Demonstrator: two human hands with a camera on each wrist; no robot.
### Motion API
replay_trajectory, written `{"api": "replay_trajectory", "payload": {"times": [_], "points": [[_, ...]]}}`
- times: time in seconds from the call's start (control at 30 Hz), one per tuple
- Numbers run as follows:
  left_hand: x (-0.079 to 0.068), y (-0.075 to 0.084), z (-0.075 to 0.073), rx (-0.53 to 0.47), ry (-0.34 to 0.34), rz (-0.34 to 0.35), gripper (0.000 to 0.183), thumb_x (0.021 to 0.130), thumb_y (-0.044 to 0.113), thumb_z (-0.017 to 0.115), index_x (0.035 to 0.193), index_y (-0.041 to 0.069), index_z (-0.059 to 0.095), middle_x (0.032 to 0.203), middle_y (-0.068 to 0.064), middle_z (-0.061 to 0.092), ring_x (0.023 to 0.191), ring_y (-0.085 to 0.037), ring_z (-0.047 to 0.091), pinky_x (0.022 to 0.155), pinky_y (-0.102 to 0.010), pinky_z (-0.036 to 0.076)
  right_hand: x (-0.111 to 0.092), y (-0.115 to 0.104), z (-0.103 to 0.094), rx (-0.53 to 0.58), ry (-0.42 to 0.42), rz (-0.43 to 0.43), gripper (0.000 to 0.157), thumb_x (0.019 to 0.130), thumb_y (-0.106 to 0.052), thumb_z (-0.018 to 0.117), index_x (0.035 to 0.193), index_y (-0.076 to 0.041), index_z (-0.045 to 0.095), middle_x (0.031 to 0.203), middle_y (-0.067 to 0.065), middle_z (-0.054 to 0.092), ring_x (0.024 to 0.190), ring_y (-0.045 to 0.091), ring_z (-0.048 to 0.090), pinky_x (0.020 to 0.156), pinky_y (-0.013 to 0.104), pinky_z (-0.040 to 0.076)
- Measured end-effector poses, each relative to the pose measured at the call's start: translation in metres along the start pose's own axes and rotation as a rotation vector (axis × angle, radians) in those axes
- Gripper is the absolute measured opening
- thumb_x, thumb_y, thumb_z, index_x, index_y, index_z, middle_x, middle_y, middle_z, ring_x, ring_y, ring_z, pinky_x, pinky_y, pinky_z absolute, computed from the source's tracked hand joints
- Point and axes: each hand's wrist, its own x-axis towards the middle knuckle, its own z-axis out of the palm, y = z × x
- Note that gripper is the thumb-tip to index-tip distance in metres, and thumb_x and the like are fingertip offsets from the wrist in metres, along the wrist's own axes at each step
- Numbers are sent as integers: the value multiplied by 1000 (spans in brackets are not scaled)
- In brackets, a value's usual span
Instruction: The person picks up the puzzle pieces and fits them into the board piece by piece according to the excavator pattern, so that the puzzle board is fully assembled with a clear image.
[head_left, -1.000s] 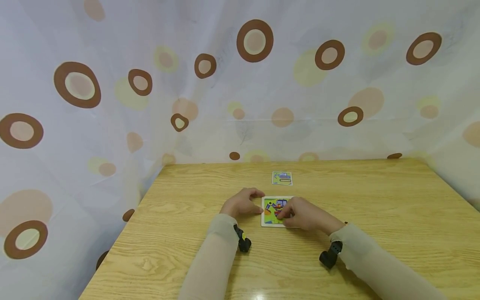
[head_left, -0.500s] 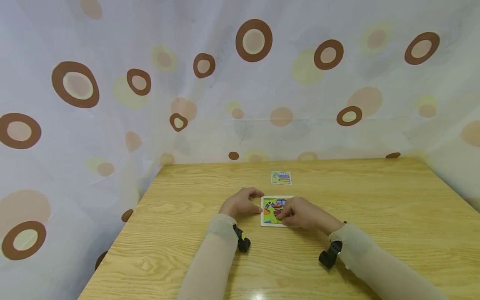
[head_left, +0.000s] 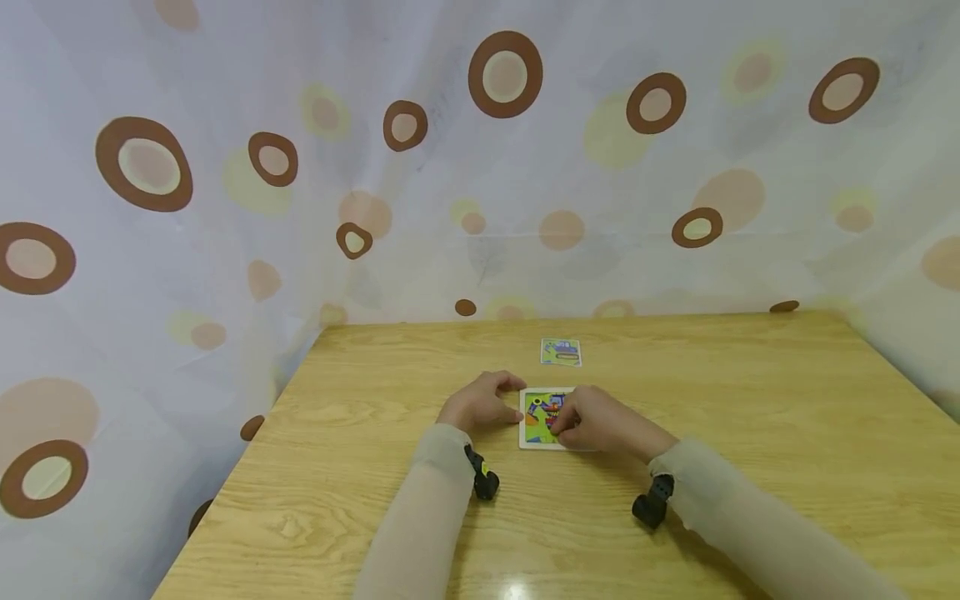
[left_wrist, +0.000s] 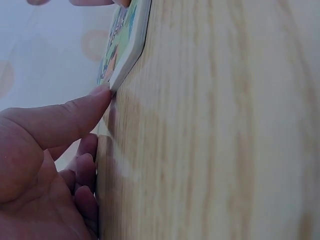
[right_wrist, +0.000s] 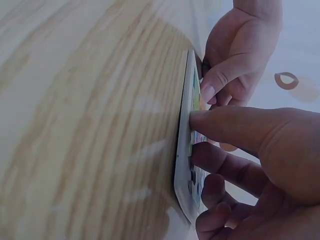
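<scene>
A white-framed picture puzzle board (head_left: pixel 536 447) with a green, blue, red and orange digger scene lies flat on the table. My left hand (head_left: pixel 480 402) is at its left side, index finger by the far corner and thumb at the near part of that edge. The left wrist view has the thumb (left_wrist: pixel 75 117) touching the frame's corner, the other fingers loosely bent. Over the board's right half is my right hand (head_left: pixel 603 425), hiding that part. In the right wrist view its thumb (right_wrist: pixel 225 125) and fingertips touch the board's face, slightly apart.
A small square card (head_left: pixel 561 352) with a similar digger picture lies beyond the board. The wooden table (head_left: pixel 360 500) ends at a white cloth (head_left: pixel 420 275) with brown rings. Black straps with small cameras (head_left: pixel 649 507) sit on both wrists.
My right hand has shifted slightly left over the board, its fingertips still at the picture. The left hand keeps its place at the board's left edge. The head view has tilted a little.
</scene>
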Motion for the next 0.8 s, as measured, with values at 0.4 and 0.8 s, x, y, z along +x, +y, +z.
{"api": "replay_trajectory", "payload": {"times": [0.4, 0.8], "points": [[1, 1, 1, -1, -12, -6, 48, 88, 13, 76, 133, 14, 60, 138, -4, 55, 132, -24, 43, 110, -42, 32, 2, -4, -3, 25, -26, 44, 17, 82, -2, 75, 97, -7, 80, 92, -3, 68, 82, 10, 58, 70, 29, 49], [3, 2, -1, -24, -12, 3, 47, 85, 12, 78, 130, 13, 62, 136, -5, 56, 131, -25, 45, 110, -42, 33, 1, 8, -5, 82, -43, -10, 19, 83, -4, 75, 101, -7, 80, 91, -4, 70, 80, 6, 59, 69, 24, 50]]}}
